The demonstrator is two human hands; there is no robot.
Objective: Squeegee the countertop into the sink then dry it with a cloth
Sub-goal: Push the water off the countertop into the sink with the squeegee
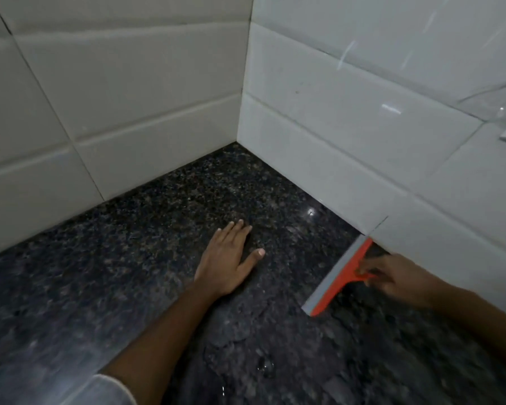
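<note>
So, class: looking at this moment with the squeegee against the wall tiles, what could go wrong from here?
1. The squeegee blade's far end touches the tiled wall; water there may be missed.
2. The left hand lies flat on the wet countertop, probably in the blade's path.
3. The right hand seems to pinch the handle lightly; it might slip.

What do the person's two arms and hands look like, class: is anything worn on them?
Both hands are bare: no gloves, rings or watch visible on the left hand or right hand. The left forearm is bare up to a pale sleeve cuff at the frame's bottom edge. No sleeve shows on the right arm.
</note>
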